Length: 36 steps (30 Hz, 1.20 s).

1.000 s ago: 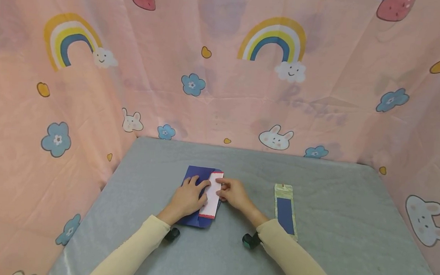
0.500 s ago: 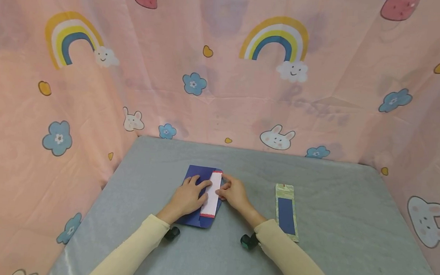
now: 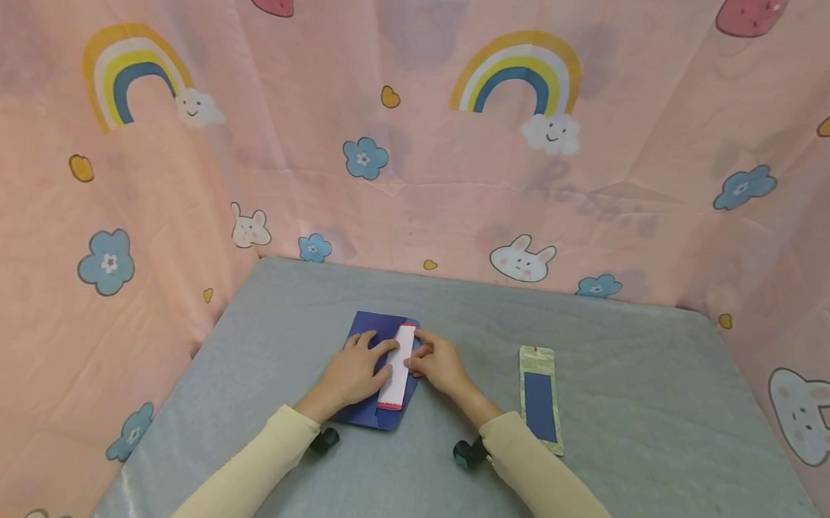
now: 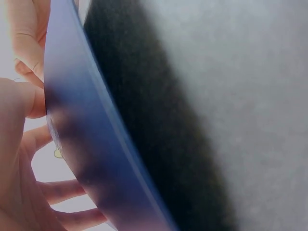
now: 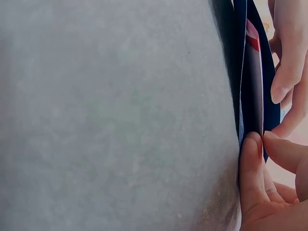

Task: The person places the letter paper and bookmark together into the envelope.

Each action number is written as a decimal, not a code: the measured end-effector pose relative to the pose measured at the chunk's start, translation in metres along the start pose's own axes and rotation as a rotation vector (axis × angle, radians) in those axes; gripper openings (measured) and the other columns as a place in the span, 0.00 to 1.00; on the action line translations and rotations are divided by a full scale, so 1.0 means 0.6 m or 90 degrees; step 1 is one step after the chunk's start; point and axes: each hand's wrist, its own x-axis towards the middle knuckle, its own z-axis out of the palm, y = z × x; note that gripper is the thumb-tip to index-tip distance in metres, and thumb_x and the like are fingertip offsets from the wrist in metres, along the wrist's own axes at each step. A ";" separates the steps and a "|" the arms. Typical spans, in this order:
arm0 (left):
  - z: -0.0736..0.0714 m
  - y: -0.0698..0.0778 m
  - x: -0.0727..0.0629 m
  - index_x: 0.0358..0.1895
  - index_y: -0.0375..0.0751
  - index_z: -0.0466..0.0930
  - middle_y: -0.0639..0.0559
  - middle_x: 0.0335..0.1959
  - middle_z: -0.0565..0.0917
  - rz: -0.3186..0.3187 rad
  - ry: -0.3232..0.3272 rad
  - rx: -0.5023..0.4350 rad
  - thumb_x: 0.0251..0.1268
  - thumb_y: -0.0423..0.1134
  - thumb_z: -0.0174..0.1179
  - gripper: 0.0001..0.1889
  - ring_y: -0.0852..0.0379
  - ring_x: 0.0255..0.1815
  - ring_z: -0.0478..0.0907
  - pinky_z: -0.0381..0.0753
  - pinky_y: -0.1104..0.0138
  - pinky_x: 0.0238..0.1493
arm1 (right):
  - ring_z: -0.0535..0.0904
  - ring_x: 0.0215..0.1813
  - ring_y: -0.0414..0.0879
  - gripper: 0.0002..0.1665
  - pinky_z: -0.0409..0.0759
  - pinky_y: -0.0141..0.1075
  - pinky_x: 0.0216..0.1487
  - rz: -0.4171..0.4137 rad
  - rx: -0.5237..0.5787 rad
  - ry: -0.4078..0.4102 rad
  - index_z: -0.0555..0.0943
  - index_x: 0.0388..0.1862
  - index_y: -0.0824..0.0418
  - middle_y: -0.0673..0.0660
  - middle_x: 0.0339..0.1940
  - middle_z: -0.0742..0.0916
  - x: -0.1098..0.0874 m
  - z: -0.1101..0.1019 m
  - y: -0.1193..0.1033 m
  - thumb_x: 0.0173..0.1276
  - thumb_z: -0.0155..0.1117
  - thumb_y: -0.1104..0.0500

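Note:
A dark blue paper envelope lies on the table in the head view, and its side fills much of the left wrist view. At its right part a white card with red ends stands partly inside the opening. My left hand rests on the envelope with spread fingers, holding it down at the card's left edge. My right hand pinches the card's right edge between thumb and fingers. In the right wrist view the card shows between the blue layers.
A green patterned sleeve with a blue rectangle lies to the right, partly hidden by the right forearm. Black wrist cameras hang under both wrists. A grey cloth covers the table, and a pink printed curtain encloses it.
The white card's right edge has shifted a little to the left, so its visible strip is narrower. My right hand's fingers moved slightly with it. My left hand has stayed in place.

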 end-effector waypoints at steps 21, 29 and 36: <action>-0.002 0.000 -0.002 0.68 0.61 0.73 0.37 0.69 0.72 0.006 0.013 -0.001 0.67 0.52 0.55 0.25 0.32 0.69 0.69 0.78 0.39 0.54 | 0.77 0.22 0.38 0.36 0.79 0.31 0.27 -0.030 -0.057 -0.056 0.68 0.71 0.70 0.59 0.29 0.88 0.013 0.007 -0.006 0.64 0.66 0.68; 0.000 -0.001 -0.002 0.68 0.60 0.73 0.37 0.68 0.72 0.014 0.018 0.002 0.67 0.51 0.56 0.25 0.32 0.69 0.69 0.79 0.40 0.55 | 0.76 0.22 0.39 0.35 0.77 0.31 0.25 -0.036 -0.068 -0.058 0.68 0.71 0.68 0.57 0.30 0.87 0.017 0.010 -0.004 0.66 0.64 0.68; 0.000 -0.002 -0.002 0.68 0.60 0.73 0.37 0.68 0.73 0.018 0.022 0.004 0.67 0.50 0.56 0.25 0.31 0.68 0.70 0.79 0.40 0.53 | 0.75 0.21 0.38 0.38 0.76 0.30 0.24 -0.049 -0.081 -0.062 0.68 0.72 0.69 0.57 0.27 0.86 0.020 0.012 -0.003 0.63 0.67 0.68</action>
